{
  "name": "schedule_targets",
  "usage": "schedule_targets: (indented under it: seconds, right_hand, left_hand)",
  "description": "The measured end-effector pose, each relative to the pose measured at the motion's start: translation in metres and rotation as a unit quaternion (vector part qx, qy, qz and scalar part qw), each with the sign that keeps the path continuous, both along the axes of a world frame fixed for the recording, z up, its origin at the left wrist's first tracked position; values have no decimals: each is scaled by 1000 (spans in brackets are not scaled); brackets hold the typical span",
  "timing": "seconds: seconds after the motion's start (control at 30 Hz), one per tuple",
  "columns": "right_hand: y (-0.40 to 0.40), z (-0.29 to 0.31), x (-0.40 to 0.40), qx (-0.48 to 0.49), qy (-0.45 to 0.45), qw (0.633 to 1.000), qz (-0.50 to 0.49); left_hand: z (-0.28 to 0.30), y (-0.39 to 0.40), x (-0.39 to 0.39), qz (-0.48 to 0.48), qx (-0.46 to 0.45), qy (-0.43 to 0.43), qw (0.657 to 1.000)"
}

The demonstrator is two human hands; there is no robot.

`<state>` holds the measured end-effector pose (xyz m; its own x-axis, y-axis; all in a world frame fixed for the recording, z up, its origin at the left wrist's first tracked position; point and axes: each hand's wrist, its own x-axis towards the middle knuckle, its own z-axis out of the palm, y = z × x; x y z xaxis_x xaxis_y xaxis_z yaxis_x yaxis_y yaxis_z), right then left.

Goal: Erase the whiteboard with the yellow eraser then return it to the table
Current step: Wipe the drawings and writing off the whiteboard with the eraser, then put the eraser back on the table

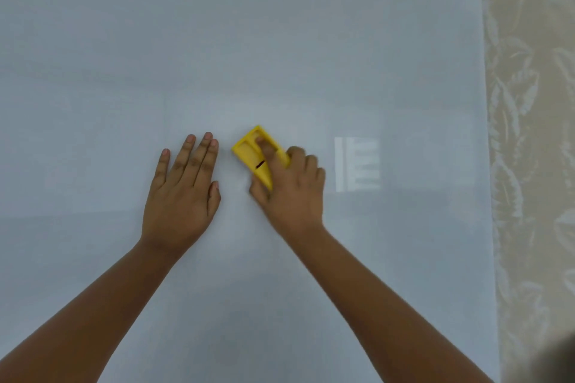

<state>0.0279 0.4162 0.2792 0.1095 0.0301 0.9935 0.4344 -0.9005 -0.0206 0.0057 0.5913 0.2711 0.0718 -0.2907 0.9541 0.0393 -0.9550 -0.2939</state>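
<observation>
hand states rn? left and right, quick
Left hand: open, flat on the whiteboard, holding nothing.
Right hand: closed on the yellow eraser, pressing it to the whiteboard.

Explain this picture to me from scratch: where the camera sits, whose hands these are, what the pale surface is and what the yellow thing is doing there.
There is no machine here. The single picture comes from a wide-angle camera worn on a person's head, so you look along their two bare arms.

The big pale surface filling most of the view is the whiteboard. I can see no writing on it in this frame, only a bright reflection to the right of the hands. The patterned beige strip on the far right looks like a curtain or wall covering beside the board.

The left hand lies flat and open against the board, fingers together, holding nothing. The right hand grips the yellow eraser, with one finger lying across its back, and holds it against the board.

The table named in the task is not in view.
</observation>
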Motion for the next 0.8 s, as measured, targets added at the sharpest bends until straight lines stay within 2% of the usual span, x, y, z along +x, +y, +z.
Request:
schedule_targets:
  seconds: [0.03, 0.1, 0.17, 0.23, 0.47, 0.63, 0.8]
  right_hand:
    - [3, -12, -3, -30, -6, 1000, 8]
    - [2, -34, -7, -84, -8, 996, 17]
    - [-3, -48, -9, -122, -2, 992, 13]
    - [-10, -55, -10, -151, 11, 989, 0]
    - [-67, -75, -8, -273, 41, 961, 21]
    - [-126, -114, -20, -218, 93, 970, 55]
    - [-208, -149, -37, -217, 138, 966, 16]
  left_hand:
    - [0, 1, 0, -8, 20, -4, 1000]
    - [-5, 3, 0, -21, 116, -4, 993]
    - [-11, 6, 0, -21, 238, 18, 971]
    - [-14, 7, 0, -22, 291, 44, 955]
    - [-58, -30, 7, -89, 231, 85, 965]
    - [-101, -79, 23, -142, 197, 135, 961]
    - [-135, -166, 34, -225, 179, 203, 936]
